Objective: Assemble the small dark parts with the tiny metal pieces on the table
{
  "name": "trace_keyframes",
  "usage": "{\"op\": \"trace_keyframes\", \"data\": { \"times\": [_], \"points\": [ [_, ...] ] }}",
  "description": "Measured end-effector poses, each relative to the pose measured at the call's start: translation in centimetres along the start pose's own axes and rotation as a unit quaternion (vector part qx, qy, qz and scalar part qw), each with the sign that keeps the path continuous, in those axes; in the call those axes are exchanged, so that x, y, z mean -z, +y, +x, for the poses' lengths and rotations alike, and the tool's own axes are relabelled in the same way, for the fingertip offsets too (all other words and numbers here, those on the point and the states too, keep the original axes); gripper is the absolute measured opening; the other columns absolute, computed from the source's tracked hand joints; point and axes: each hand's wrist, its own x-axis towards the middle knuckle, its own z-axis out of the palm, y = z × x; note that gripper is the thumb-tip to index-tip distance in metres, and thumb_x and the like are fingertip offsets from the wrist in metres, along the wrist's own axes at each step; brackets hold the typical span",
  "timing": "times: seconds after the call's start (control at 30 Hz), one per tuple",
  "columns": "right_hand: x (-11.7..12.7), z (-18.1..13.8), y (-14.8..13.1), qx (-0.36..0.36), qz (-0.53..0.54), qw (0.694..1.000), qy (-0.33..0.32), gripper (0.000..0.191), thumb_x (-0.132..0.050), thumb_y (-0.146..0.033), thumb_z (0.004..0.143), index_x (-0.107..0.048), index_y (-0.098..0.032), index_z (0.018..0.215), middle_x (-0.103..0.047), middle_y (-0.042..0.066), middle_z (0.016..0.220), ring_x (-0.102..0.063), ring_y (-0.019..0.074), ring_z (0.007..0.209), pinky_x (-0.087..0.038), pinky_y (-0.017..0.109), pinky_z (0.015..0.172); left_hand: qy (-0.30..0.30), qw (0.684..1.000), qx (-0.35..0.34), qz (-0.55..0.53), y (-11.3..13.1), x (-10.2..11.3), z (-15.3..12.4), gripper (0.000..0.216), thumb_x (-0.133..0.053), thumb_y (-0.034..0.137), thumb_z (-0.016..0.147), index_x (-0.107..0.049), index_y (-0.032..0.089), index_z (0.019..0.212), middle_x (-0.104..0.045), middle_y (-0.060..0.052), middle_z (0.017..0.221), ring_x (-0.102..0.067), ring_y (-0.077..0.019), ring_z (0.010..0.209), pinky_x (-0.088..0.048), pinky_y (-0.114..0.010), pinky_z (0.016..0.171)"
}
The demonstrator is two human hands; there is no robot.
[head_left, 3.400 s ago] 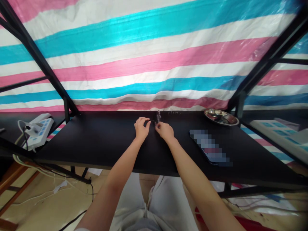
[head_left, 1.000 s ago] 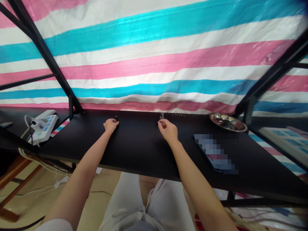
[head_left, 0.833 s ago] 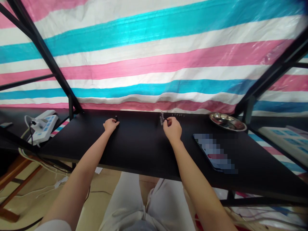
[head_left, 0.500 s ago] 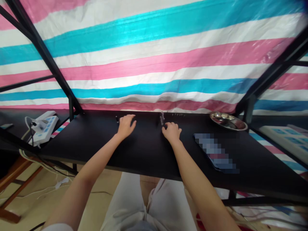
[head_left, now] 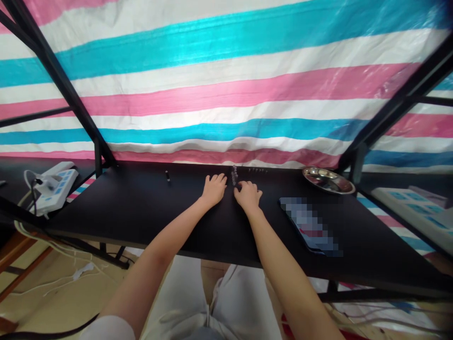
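Observation:
My left hand (head_left: 214,187) lies flat on the black table (head_left: 148,208) with fingers spread, holding nothing. My right hand (head_left: 248,194) rests close beside it, fingers stretched out and also empty. A cluster of small dark pieces (head_left: 233,175) stands just beyond and between the two hands. A row of tiny dark pieces (head_left: 257,169) lies further right along the back edge. One small dark cylinder (head_left: 167,176) stands alone to the left of my left hand.
A steel dish (head_left: 327,180) sits at the back right. A phone (head_left: 309,224) lies flat right of my right hand. A white power strip (head_left: 53,186) with cables is on the left. Black frame posts (head_left: 98,158) rise at the table's corners before a striped tarp.
My left hand let go of the small dark cylinder at the left and moved right to the middle, opening flat. My right hand drew back from the cluster and opened.

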Motion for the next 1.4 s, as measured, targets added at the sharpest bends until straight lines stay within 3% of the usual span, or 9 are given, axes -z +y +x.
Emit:
{"op": "trace_keyframes", "data": {
  "times": [0.2,0.53,0.7,0.9,1.0,1.2,1.4],
  "points": [
    [-0.6,0.4,-0.1,-0.011,-0.001,1.0,0.006,0.029,-0.048,-0.03,0.079,-0.063,-0.017,0.1,-0.057,0.014,0.105,-0.044,0.0291,0.102,-0.032,0.045,0.081,0.007,1.0,0.016,0.018,-0.4,0.9,0.2,0.013,-0.047,0.018,0.083,-0.059,0.017,0.089,-0.06,-0.01,0.098,-0.05,-0.0235,0.095,-0.03,-0.042,0.089],
    [-1.9,1.6,0.3,-0.027,0.015,0.999,0.017,0.028,-0.05,-0.038,0.079,-0.066,-0.019,0.091,-0.057,0.012,0.099,-0.044,0.0276,0.099,-0.03,0.044,0.08,0.098,0.98,0.142,-0.095,-2.5,2.8,-2.6,0.008,-0.055,0.024,0.081,-0.059,0.021,0.086,-0.064,-0.004,0.094,-0.053,-0.0201,0.091,-0.029,-0.037,0.086],
    [-2.2,1.9,0.3,-0.033,0.036,0.998,0.036,0.027,-0.051,-0.04,0.078,-0.067,-0.021,0.087,-0.058,0.01,0.095,-0.045,0.025,0.093,-0.03,0.042,0.078,0.114,0.974,0.148,-0.128,-2.7,2.6,-3.2,0.007,-0.057,0.025,0.079,-0.059,0.021,0.084,-0.064,-0.003,0.091,-0.055,-0.0186,0.089,-0.03,-0.035,0.087],
    [-1.5,2.1,0.1,-0.057,0.057,0.997,0.008,0.022,-0.054,-0.037,0.075,-0.068,-0.023,0.083,-0.061,0.006,0.091,-0.047,0.0231,0.09,-0.032,0.038,0.076,0.125,0.969,0.149,-0.153,-2.8,2.4,-3.4,0.007,-0.058,0.024,0.079,-0.06,0.021,0.084,-0.064,-0.002,0.089,-0.055,-0.0174,0.087,-0.032,-0.033,0.085],
    [-0.9,1.8,-0.2,-0.033,0.054,0.998,-0.01,0.019,-0.054,-0.034,0.075,-0.068,-0.022,0.08,-0.062,0.005,0.087,-0.05,0.0215,0.087,-0.032,0.035,0.074,0.129,0.968,0.147,-0.154,-2.8,2.3,-3.4,0.006,-0.058,0.024,0.079,-0.06,0.02,0.083,-0.064,-0.002,0.088,-0.055,-0.0168,0.086,-0.033,-0.033,0.084],
    [-0.3,0.2,-1.2,0.084,0.008,0.996,-0.032,0.017,-0.051,-0.03,0.077,-0.065,-0.021,0.078,-0.064,0.004,0.081,-0.052,0.0194,0.081,-0.029,0.031,0.069,0.14,0.969,0.134,-0.156,-2.8,2.3,-3.5,0.006,-0.058,0.024,0.079,-0.06,0.02,0.083,-0.065,-0.002,0.087,-0.056,-0.0164,0.085,-0.034,-0.033,0.084],
    [-0.1,-0.3,-1.5,0.122,-0.013,0.992,-0.015,0.017,-0.049,-0.028,0.079,-0.064,-0.02,0.077,-0.064,0.004,0.08,-0.052,0.0186,0.079,-0.025,0.03,0.066,0.147,0.969,0.12,-0.157,-2.7,2.3,-3.5,0.005,-0.059,0.023,0.079,-0.059,0.021,0.083,-0.065,0.0,0.087,-0.056,-0.0159,0.085,-0.035,-0.033,0.083]
  ]
}}
